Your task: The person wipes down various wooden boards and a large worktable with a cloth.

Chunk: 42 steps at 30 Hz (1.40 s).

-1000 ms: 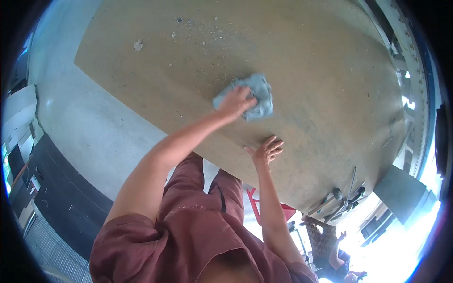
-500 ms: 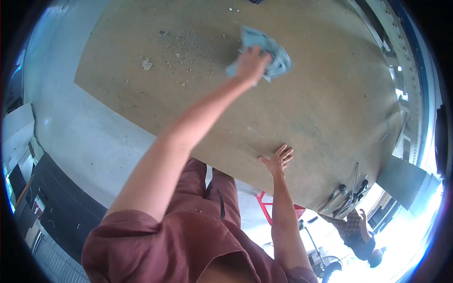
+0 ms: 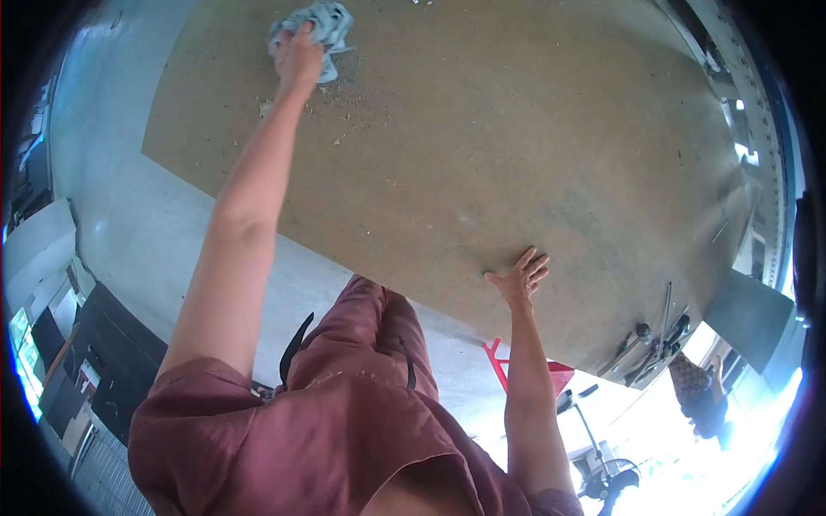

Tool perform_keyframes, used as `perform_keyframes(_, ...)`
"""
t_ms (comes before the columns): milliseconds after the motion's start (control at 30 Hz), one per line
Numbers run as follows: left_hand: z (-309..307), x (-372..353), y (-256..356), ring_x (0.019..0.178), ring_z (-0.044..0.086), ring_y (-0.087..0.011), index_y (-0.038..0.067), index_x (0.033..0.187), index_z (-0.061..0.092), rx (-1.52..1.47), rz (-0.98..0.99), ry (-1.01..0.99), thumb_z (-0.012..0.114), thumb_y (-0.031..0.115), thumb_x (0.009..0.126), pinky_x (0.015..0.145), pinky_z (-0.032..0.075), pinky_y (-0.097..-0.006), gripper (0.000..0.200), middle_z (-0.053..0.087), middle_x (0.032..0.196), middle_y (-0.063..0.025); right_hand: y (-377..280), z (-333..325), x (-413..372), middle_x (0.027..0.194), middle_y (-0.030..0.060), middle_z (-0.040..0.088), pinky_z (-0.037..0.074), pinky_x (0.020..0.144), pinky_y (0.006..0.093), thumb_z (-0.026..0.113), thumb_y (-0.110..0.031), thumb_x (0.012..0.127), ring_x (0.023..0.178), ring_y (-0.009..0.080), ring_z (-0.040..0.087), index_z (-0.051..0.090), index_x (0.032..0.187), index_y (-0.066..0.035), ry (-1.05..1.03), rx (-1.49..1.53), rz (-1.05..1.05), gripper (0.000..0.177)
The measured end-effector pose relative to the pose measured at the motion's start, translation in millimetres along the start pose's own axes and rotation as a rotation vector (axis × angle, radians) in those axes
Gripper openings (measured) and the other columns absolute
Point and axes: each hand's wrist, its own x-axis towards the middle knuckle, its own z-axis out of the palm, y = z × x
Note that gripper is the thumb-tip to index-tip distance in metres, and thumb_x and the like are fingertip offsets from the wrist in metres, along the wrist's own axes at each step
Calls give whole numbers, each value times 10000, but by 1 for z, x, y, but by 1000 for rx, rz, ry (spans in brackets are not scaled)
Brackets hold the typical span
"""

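Note:
My left hand [image 3: 298,62], arm stretched far forward, is closed on a crumpled light blue-grey cloth [image 3: 325,27]. The cloth presses on the brown board surface [image 3: 482,163] near its far left part. Small pale flakes and crumbs [image 3: 338,141] lie around and just below the cloth; some are hidden by my hand and forearm. Closer to my body, my right hand [image 3: 521,279] rests on the board near its front edge, fingers spread and nothing in it.
Several hand tools [image 3: 658,340] lie at the board's right corner. Below the edge stands a red metal frame [image 3: 497,365]. A fan [image 3: 613,477] and another person [image 3: 701,391] are at the lower right. Dark panels [image 3: 112,344] lean at the left.
My left hand has swept the cloth leftward and slightly farther away, onto the crumbs. My right hand stays spread on the board. The view has shifted slightly.

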Motion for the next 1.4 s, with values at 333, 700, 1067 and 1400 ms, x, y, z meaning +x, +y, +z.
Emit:
perform_keyframes(333, -83, -247, 171, 887, 486, -327, 147, 960, 546, -530, 433, -504, 571, 95, 690, 750, 428, -406, 276, 483, 984, -160, 11, 12, 10, 1348, 217, -237, 159, 979, 575, 758, -448, 547, 1246, 461, -108, -173, 1322, -101, 6, 4, -33, 1260)
perform_keyframes(700, -48, -74, -26, 949, 496, -332, 59, 1065, 506, 99, -9, -208, 558, 261, 758, 774, 419, -418, 371, 474, 1073, -180, 7, 11, 5, 1346, 241, -214, 173, 992, 556, 754, -452, 556, 1244, 467, -89, -145, 1328, -84, -23, -37, -1, 1241)
perform_keyframes(1067, -102, -288, 138, 858, 508, -298, 114, 951, 553, -464, 447, -241, 571, 78, 670, 699, 440, -419, 283, 495, 958, -138, 12, 13, 4, 1339, 255, -220, 143, 981, 583, 748, -450, 566, 1231, 493, -96, -157, 1326, -98, 6, 9, -45, 1233)
perform_keyframes(1400, -65, -236, 64, 868, 503, -346, 68, 968, 497, -395, -319, -414, 474, 404, 798, 698, 417, -449, 377, 482, 956, -211, 12, 20, 9, 1346, 248, -208, 180, 980, 569, 731, -494, 566, 1243, 475, -77, -163, 1324, -97, 3, -62, -24, 1237)
